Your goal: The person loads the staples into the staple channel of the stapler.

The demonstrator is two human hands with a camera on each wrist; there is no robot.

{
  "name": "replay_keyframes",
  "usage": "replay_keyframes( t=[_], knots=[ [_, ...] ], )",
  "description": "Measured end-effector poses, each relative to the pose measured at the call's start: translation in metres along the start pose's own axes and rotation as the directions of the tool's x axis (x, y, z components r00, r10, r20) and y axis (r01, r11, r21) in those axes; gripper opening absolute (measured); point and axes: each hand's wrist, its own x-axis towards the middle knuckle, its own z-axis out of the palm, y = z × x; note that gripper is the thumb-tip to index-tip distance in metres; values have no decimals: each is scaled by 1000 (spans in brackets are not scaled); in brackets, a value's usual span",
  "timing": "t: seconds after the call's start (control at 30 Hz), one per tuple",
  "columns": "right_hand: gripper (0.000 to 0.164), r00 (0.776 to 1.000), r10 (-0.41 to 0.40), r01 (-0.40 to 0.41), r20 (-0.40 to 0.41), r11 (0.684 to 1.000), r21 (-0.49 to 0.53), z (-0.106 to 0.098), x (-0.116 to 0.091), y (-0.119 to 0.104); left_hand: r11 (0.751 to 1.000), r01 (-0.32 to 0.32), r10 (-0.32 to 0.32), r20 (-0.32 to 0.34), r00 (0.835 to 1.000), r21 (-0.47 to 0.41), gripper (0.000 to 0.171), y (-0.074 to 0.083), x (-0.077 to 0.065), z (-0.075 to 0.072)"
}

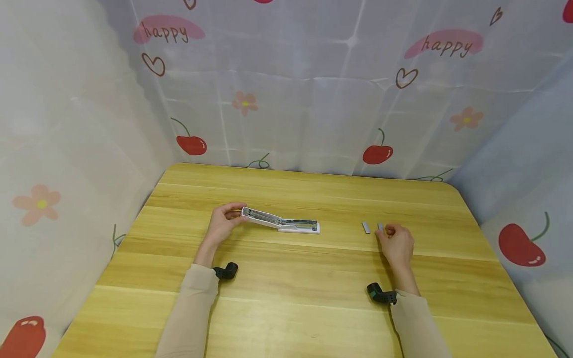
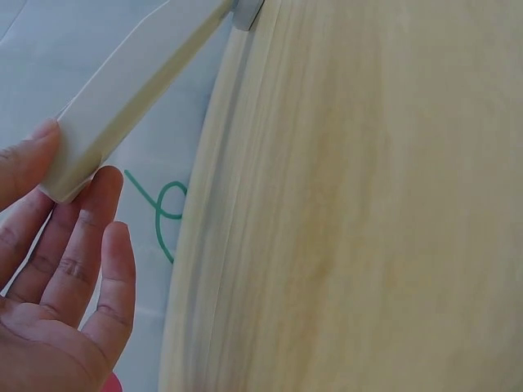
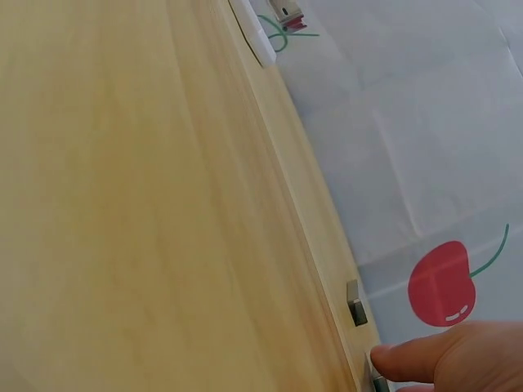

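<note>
A white stapler [image 1: 299,230] lies unfolded on the table, its metal inside facing up. My left hand [image 1: 220,223] pinches the far left end of the stapler's raised top arm [image 2: 135,77] between thumb and fingers. Over on the right, two small grey staple strips sit side by side. The left strip [image 1: 366,227] lies loose on the wood. At the other strip [image 1: 380,226] is my right hand [image 1: 398,244], thumb and finger pinching it; the thumb partly covers this strip in the right wrist view.
The wooden table [image 1: 286,308] has rounded far corners. Behind it and at both sides hangs a pale curtain [image 1: 304,119] printed with cherries, flowers and hearts. A black wrist camera [image 1: 227,271] is strapped to the left forearm, another camera [image 1: 380,293] to the right.
</note>
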Motion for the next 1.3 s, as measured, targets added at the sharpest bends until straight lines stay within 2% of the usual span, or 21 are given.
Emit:
replay_keyframes(
  t=[0.27,0.67,0.97,1.3],
  knots=[
    [30,999,48,-47,12,998,-35,1,2,0,1000,12,-12,-2,1000,10,41,0,0,0],
    [23,999,36,-36,-15,998,-57,3,3,-1,999,36,-36,8,999,-9,43,5,-1,0],
    [17,998,-35,33,-49,999,-41,5,4,1,1000,19,-19,24,1000,6,42,31,-15,1],
    [15,995,-81,81,-58,997,1,2,0,-1,1000,17,-17,24,1000,7,42,30,-15,1]
  ],
)
